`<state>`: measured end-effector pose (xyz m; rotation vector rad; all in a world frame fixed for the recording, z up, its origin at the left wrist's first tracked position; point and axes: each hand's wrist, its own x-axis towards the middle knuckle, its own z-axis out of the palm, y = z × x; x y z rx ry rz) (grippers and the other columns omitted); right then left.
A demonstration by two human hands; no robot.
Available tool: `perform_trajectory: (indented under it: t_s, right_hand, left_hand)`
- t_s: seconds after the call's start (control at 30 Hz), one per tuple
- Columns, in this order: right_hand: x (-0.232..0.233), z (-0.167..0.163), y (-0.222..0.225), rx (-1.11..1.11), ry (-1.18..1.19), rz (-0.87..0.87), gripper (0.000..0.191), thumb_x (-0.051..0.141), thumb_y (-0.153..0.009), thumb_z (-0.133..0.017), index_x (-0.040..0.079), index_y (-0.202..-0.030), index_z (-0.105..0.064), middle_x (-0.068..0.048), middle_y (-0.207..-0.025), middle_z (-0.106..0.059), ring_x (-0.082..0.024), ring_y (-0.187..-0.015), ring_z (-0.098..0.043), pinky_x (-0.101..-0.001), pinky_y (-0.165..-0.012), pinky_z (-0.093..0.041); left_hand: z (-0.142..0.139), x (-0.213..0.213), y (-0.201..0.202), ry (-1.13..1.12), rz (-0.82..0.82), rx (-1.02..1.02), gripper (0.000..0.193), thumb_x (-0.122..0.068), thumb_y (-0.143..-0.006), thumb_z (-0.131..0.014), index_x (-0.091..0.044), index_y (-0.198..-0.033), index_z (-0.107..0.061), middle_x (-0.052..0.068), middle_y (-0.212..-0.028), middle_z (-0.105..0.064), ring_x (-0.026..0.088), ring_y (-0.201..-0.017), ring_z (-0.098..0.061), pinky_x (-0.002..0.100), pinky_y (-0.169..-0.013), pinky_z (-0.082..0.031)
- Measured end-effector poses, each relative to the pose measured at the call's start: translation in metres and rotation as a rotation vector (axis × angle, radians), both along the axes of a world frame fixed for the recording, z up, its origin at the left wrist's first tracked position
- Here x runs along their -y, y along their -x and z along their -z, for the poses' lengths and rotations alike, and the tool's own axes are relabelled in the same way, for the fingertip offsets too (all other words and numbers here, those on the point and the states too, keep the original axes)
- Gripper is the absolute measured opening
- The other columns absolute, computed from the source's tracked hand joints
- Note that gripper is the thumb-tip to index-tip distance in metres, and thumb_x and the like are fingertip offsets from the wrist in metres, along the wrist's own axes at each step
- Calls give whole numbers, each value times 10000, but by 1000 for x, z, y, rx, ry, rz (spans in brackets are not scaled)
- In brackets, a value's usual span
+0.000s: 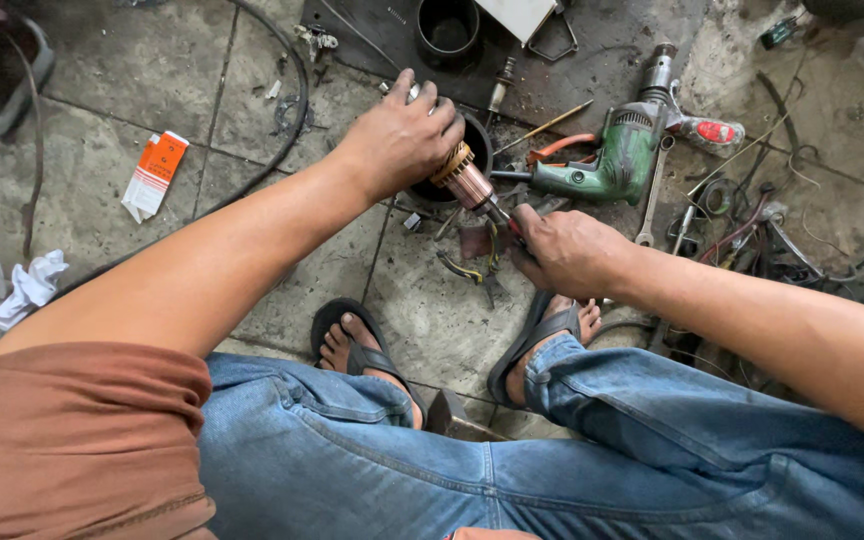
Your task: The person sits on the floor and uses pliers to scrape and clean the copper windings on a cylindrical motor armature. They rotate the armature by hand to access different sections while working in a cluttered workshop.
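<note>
My left hand grips the upper end of a motor armature, a copper-coloured rotor with a metal shaft, held tilted above the grimy tiled floor. My right hand closes around the armature's lower shaft end, where a small red-handled tool pokes out of my fist; what the tool is, I cannot tell. Both hands are just above a dark round housing on the floor. My knees in blue jeans and my sandalled feet are below.
A green electric drill lies right of the hands, beside a wrench, orange-handled pliers and tangled wires. An orange and white box and a white rag lie left. A black cable curves across the tiles.
</note>
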<state>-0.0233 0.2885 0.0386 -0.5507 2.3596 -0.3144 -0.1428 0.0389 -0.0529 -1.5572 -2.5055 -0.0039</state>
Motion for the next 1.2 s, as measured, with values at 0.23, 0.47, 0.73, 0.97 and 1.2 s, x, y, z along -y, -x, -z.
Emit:
perform_trajectory:
  t_s: [0.23,0.47,0.73,0.97,1.2]
  right_hand:
    - [-1,3,0,22,-34,-2,406,342,-958,-608,-28,-1070,-482,-268,-705,-679,-474,-713,-689,-557,-670,-547]
    - [3,5,6,-1,-29,-27,418,345,-960,-610,-39,-1057,-479,-265,-704,-674,-466,-699,-689,-547,-656,-550]
    - [13,14,20,-48,14,-53,441,348,-964,-612,-52,-1077,-466,-253,-702,-672,-458,-691,-689,-542,-636,-550]
    - [9,6,16,-44,-5,-74,428,358,-963,-608,-42,-1049,-483,-253,-692,-672,-455,-680,-688,-545,-635,-549]
    - [13,13,18,-41,-19,-56,428,350,-965,-597,-48,-1066,-478,-248,-694,-673,-456,-670,-688,-547,-624,-554]
  left_hand:
    - [3,0,-2,-12,-10,13,369,-245,-935,-603,-61,-1242,-691,136,-1169,-676,364,-1197,-632,592,-1059,-463]
    - [0,-3,-3,31,-29,55,357,-205,-939,-577,-44,-1246,-662,168,-1220,-667,382,-1220,-609,689,-1044,-413]
    - [-3,0,-6,53,-19,32,332,-219,-979,-565,-19,-1225,-663,186,-1241,-671,402,-1252,-610,683,-1026,-441]
    - [4,1,-6,16,-21,41,350,-227,-975,-569,-11,-1227,-679,191,-1246,-675,407,-1237,-614,687,-1020,-450]
    - [-4,-3,-7,9,-29,0,368,-274,-941,-586,-12,-1173,-701,221,-1164,-698,409,-1187,-642,673,-954,-492]
